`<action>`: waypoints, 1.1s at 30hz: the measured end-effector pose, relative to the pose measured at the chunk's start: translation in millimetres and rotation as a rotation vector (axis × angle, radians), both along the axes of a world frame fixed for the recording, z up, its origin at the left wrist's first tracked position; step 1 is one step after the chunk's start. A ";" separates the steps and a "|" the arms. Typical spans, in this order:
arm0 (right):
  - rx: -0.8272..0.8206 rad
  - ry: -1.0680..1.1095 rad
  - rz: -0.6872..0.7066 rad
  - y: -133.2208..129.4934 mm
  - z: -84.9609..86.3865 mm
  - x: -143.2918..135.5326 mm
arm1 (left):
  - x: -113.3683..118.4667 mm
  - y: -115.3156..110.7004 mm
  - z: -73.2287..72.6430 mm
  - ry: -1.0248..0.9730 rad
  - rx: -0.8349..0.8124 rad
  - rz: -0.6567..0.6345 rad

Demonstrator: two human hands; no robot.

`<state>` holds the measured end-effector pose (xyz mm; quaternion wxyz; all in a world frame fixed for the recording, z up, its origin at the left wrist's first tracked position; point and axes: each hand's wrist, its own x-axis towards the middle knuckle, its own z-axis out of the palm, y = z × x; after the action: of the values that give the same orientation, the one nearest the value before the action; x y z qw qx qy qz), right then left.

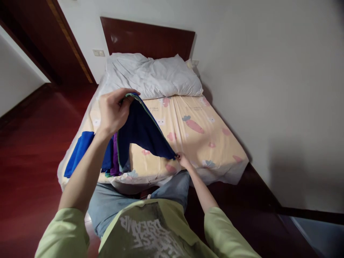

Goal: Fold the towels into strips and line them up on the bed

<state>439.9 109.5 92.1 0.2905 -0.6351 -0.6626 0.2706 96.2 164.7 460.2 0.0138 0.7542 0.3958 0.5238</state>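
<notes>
A dark blue cloth [139,129] with a green-edged hem hangs stretched between my two hands above the bed. My left hand [115,107] pinches its upper corner, raised over the left half of the mattress. Lower and to the right, my right hand [182,159] grips another corner near the bed's front edge. The cloth slopes down from left to right, its loose part drooping. Beneath and left of it lie a bright blue folded cloth [77,154] and a purple folded cloth [115,157], partly hidden by my left forearm and the held cloth.
The bed [215,143] has a pale yellow sheet with carrot prints. A crumpled white quilt or pillow [156,75] lies against the dark wooden headboard [147,37]. A wall [268,89] runs along the right, and a brown door [48,39] stands at the far left.
</notes>
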 end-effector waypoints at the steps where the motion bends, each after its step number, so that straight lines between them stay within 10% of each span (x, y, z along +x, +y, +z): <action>1: 0.004 0.014 -0.014 -0.6 -4.5 0.0 | -2.3 0.4 2.9 -0.011 0.025 0.006; 6: 0.049 0.080 -0.144 3.8 -2.4 22.9 | -21.1 9.6 18.1 -0.047 0.120 0.044; 11: 0.390 0.347 -0.603 13.0 50.9 101.8 | -58.1 39.3 18.5 -0.021 0.155 0.168; 21: 0.801 0.390 -0.724 -2.8 189.5 199.1 | -78.9 84.9 -59.2 -0.242 -0.106 0.092; 27: 0.926 0.342 -0.768 -8.5 211.1 220.7 | -56.6 88.7 -75.0 -0.466 -0.171 -0.129; 33: 0.983 0.229 -0.813 -16.8 215.7 239.2 | -54.2 89.5 -83.7 -0.394 -0.229 -0.008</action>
<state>679.1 92.7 307.8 0.6954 -0.5955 -0.3807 -0.1298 42.0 254.2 376.5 0.1785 0.6324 0.4392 0.6127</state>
